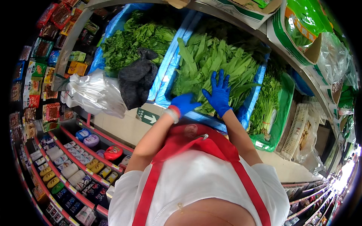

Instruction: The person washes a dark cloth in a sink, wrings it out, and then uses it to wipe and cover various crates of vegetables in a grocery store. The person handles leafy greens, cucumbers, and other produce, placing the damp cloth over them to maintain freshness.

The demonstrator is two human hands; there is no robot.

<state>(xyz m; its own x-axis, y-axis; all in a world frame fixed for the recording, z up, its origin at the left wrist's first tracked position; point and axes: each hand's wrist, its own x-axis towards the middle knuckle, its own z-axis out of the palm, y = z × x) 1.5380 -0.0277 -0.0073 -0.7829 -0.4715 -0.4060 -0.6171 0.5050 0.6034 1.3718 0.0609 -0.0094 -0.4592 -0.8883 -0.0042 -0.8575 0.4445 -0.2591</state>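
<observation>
Both my hands wear blue gloves. My right hand (219, 92) lies with fingers spread on long green leafy vegetables (210, 60), which fill a crate lined with blue plastic (165, 94). At the crate's near left corner is my left hand (184, 104), blurred, its thumb pointing right; whether it touches leaves or holds anything, I cannot tell. A second blue-lined crate on the left holds curlier leafy greens (138, 36). A dark cloth (138, 77) hangs over that crate's near edge, beside a bundle of clear plastic bags (94, 91).
On the right, a green-lined crate (285, 113) holds bunched thin-stemmed greens (264, 106), with a cream plastic basket (295, 131) beyond. A metal rail (285, 48) and cardboard boxes (294, 36) border the far side. Shelves of bottles (76, 158) stand at lower left.
</observation>
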